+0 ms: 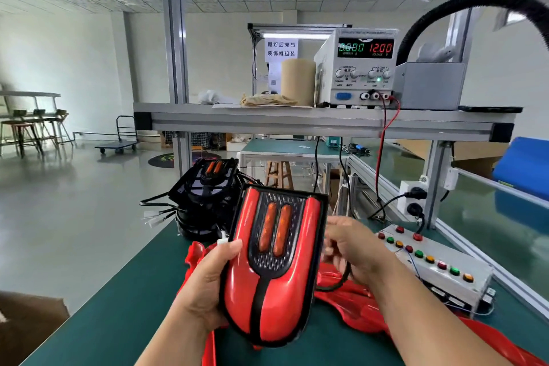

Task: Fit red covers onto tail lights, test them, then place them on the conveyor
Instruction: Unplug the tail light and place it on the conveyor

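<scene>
Just above the green desk (118, 306), the left hand (205, 285) grips a tail light (273, 270) with its red cover fitted, fingers curled round its left edge. Beside it the blurred right hand (353, 249) curls its fingers round a black cable (341, 282). Loose red covers (350, 303) lie beneath, and bare tail lights (205, 196) are stacked behind.
</scene>
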### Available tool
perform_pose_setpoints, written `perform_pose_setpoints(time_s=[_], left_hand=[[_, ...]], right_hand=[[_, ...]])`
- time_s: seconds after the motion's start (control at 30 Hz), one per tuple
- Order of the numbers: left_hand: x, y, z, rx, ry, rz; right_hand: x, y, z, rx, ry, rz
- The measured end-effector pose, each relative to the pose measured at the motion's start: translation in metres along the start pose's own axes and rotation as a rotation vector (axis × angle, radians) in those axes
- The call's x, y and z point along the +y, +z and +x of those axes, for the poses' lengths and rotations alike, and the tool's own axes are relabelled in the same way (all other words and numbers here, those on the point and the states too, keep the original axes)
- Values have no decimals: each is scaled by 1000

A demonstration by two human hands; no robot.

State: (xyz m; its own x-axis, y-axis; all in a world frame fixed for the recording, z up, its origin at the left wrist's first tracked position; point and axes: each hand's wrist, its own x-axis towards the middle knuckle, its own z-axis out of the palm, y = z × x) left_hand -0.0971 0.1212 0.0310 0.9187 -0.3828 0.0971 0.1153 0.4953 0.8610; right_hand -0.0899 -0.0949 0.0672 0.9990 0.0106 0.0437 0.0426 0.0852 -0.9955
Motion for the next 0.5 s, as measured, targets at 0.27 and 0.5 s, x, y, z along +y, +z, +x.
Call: perform_pose_setpoints(time_s=[0.27,0.5], left_hand=[[-16,36,10,-19,-44,144],[-26,63,35,122,-65,215]], right_hand=[[6,-1,-10,-52,88,453],[9,-18,-30,239,123,468]])
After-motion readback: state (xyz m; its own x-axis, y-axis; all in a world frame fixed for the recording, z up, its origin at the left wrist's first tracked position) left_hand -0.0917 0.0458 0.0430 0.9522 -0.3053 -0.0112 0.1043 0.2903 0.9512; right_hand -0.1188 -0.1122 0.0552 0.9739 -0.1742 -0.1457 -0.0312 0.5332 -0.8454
